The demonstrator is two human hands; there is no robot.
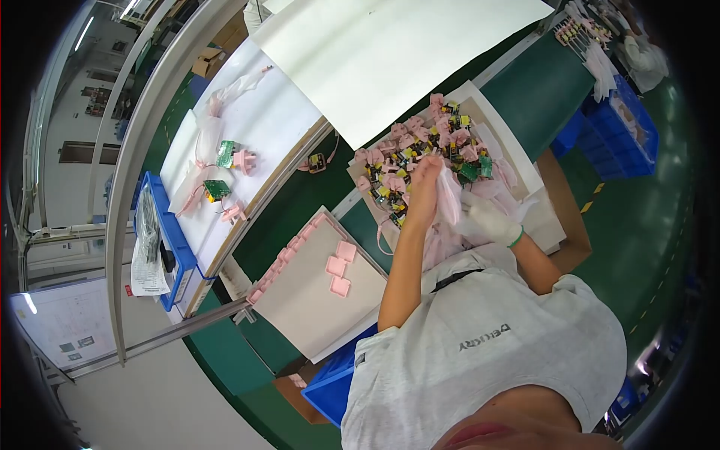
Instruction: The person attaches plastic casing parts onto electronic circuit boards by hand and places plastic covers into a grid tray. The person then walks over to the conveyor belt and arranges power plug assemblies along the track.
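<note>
My bare left hand [426, 174] is closed on the top of a pinkish plastic bag [449, 196], above a large tray [538, 196]. On my right hand [489, 223] is a white glove with a green cuff; its fingers are bent against the lower part of the same bag. Under and beyond my hands lies a dense heap of pink plastic parts [395, 182] with yellow-and-black components. Near its right side are green circuit boards [469, 171]. What the bag contains is too blurred to make out.
Left of my arm, a light board [315, 292] carries pink square caps [340, 286]. Further left, a white bench [259, 112] holds bagged boards [217, 189] beside a blue tray [166, 232]. Blue crates [615, 146] stand at the right. Another person [645, 64] is at the upper right.
</note>
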